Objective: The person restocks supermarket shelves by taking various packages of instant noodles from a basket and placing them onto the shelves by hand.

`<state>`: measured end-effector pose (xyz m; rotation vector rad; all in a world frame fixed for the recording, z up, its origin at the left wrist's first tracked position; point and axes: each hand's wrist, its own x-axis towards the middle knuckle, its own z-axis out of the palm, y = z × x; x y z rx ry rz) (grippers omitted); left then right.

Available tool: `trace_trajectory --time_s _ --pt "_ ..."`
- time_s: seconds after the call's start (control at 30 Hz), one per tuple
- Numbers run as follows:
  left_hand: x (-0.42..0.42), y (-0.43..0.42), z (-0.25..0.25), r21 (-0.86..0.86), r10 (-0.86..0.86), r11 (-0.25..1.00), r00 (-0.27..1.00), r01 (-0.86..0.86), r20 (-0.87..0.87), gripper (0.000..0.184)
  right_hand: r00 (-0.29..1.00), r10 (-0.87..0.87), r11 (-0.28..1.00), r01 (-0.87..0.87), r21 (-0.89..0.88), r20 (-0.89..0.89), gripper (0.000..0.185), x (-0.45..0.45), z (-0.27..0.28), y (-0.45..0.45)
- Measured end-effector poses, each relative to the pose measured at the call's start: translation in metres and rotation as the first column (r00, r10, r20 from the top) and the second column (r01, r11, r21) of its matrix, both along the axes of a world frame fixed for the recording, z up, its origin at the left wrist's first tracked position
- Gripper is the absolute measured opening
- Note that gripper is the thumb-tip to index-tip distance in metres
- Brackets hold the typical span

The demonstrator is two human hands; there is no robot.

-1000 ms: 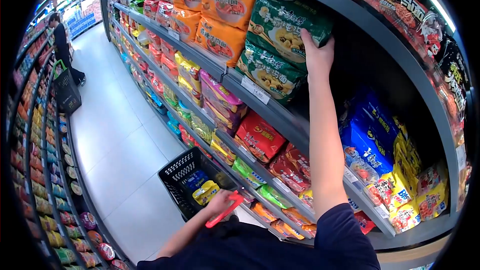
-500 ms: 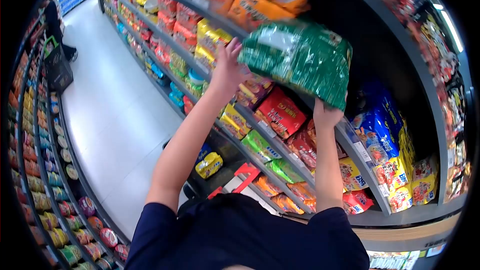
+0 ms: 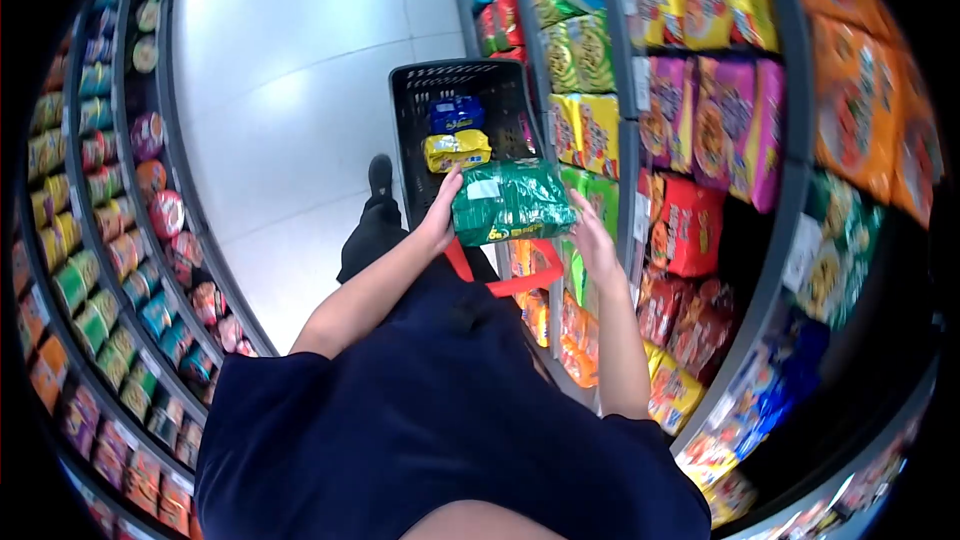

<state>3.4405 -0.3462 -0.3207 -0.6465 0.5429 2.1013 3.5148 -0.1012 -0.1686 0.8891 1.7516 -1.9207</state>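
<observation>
Between both hands a green noodle pack (image 3: 513, 202) is held level over the near part of a black basket (image 3: 408, 105). My left hand (image 3: 442, 208) grips its left end, and my right hand (image 3: 594, 234) presses on its right end. Inside the basket lie a yellow pack (image 3: 457, 151) and, behind it, a blue pack (image 3: 457, 114). The basket's red handle (image 3: 525, 283) hangs below the green pack, near my body, with neither hand on it.
Shelves of packaged noodles (image 3: 690, 230) rise close on the right. Another shelf row with cups and packs (image 3: 95, 322) runs along the left. Pale floor tiles (image 3: 290, 70) lie between them, with my shoe (image 3: 380, 176) beside the basket.
The green pack has come off the shelf and down over the basket. My left hand left the red handle and now holds the pack with my right. The view has turned downward.
</observation>
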Motion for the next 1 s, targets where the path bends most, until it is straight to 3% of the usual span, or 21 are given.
trace_trajectory --time_s 0.07,0.1,0.13,0.17,0.23,0.27,0.33,0.43,0.53,0.57,0.6,0.67,0.7,0.77,0.83,0.93,1.0 --pt "-0.011 -0.004 0.011 -0.206 -0.046 0.978 0.997 0.033 -0.059 0.064 0.965 0.025 0.998 -0.04 0.051 0.26 0.083 -0.034 -0.045 0.008" --pt "-0.009 0.0 -0.032 -0.398 -0.134 0.916 0.976 0.055 -0.174 0.064 0.947 0.114 0.989 -0.138 0.061 0.3 0.087 -0.049 -0.075 0.013" --pt "-0.01 0.003 -0.079 -0.578 -0.252 0.814 0.931 0.057 -0.263 0.065 0.932 0.097 0.989 -0.129 0.07 0.348 0.08 -0.071 -0.101 0.011" --pt "-0.032 0.006 -0.07 -0.71 -0.338 0.701 0.907 0.066 -0.25 0.064 0.935 0.136 0.982 -0.171 0.081 0.326 0.075 -0.086 -0.134 0.013" --pt "-0.055 0.021 -0.131 -0.873 -0.421 0.48 0.85 -0.089 -0.318 0.061 0.957 0.192 0.958 -0.23 0.169 0.217 0.064 -0.114 -0.223 0.026" --pt "-0.063 0.03 -0.159 -0.913 -0.469 0.369 0.814 -0.172 -0.343 0.061 0.971 0.191 0.968 -0.211 0.135 0.146 0.059 -0.129 -0.257 0.03" --pt "-0.081 0.05 -0.22 -0.947 -0.473 0.297 0.842 -0.123 -0.258 0.061 0.967 0.238 0.931 -0.253 0.262 0.086 0.057 -0.154 -0.322 0.04" --pt "-0.091 0.078 -0.311 -0.913 -0.434 0.402 0.861 -0.076 -0.263 0.06 0.981 0.185 0.909 -0.195 0.369 0.062 0.059 -0.158 -0.42 0.06" --pt "-0.074 0.101 -0.349 -0.876 -0.411 0.472 0.903 0.097 -0.121 0.063 0.939 0.252 0.772 -0.34 0.537 0.233 0.059 -0.133 -0.456 0.065" --pt "-0.055 0.106 -0.36 -0.895 -0.447 0.427 0.891 0.131 -0.083 0.067 0.941 0.244 0.798 -0.332 0.504 0.233 0.061 -0.115 -0.466 0.065" --pt "-0.04 0.107 -0.366 -0.891 -0.504 0.399 0.863 0.215 -0.018 0.074 0.907 0.307 0.744 -0.418 0.522 0.288 0.062 -0.1 -0.47 0.065" --pt "0.01 0.096 -0.409 -0.914 -0.66 0.352 0.746 0.204 -0.088 0.082 0.884 0.337 0.692 -0.466 0.551 0.325 0.063 -0.072 -0.47 0.058" --pt "0.014 0.087 -0.403 -0.861 -0.783 0.211 0.607 0.463 0.135 0.086 0.865 0.381 0.71 -0.5 0.496 0.327 0.064 -0.049 -0.486 0.063" --pt "0.01 0.07 -0.4 -0.839 -0.857 0.158 0.495 0.52 0.146 0.087 0.852 0.354 0.655 -0.521 0.548 0.386 0.063 -0.027 -0.502 0.053" --pt "-0.004 0.065 -0.395 -0.858 -0.904 0.146 0.419 0.493 0.087 0.088 0.857 0.319 0.615 -0.512 0.599 0.405 0.065 -0.028 -0.508 0.044" --pt "-0.034 0.057 -0.345 -0.909 -0.961 0.164 0.271 0.383 -0.059 0.071 0.798 0.265 0.589 -0.578 0.565 0.541 0.065 -0.036 -0.491 0.026" --pt "-0.051 0.048 -0.298 -0.902 -0.964 0.223 0.222 0.37 -0.148 0.058 0.838 0.226 0.498 -0.537 0.681 0.496 0.058 -0.041 -0.459 0.008"
